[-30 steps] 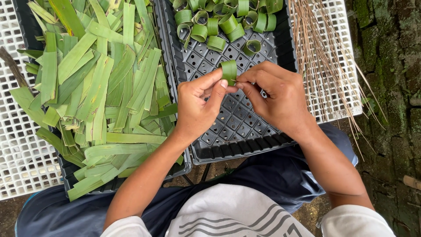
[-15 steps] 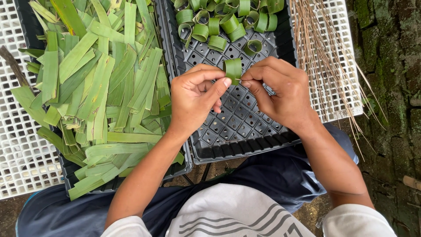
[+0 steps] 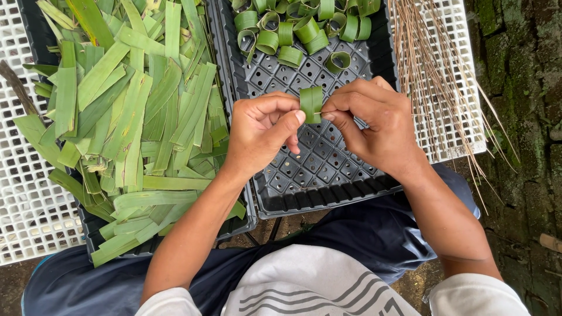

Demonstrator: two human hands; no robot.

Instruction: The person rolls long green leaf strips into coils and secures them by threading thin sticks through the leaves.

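Observation:
My left hand (image 3: 260,134) pinches a green leaf strip rolled into a ring (image 3: 311,103) between thumb and forefinger. My right hand (image 3: 374,126) holds a thin brown stick (image 3: 322,113) whose tip touches the ring's side. Both hands hover over a black perforated tray (image 3: 319,169). Several finished leaf rings (image 3: 293,29) lie at the tray's far end.
A pile of flat green leaf strips (image 3: 134,117) fills a second black tray on the left. A bundle of thin brown sticks (image 3: 433,70) lies on a white grid panel (image 3: 451,134) at the right. Another white grid panel (image 3: 29,199) sits far left. Mossy ground (image 3: 521,146) lies beyond.
The hands have shifted slightly with the ring; the right hand now holds the thin stick against the ring's side.

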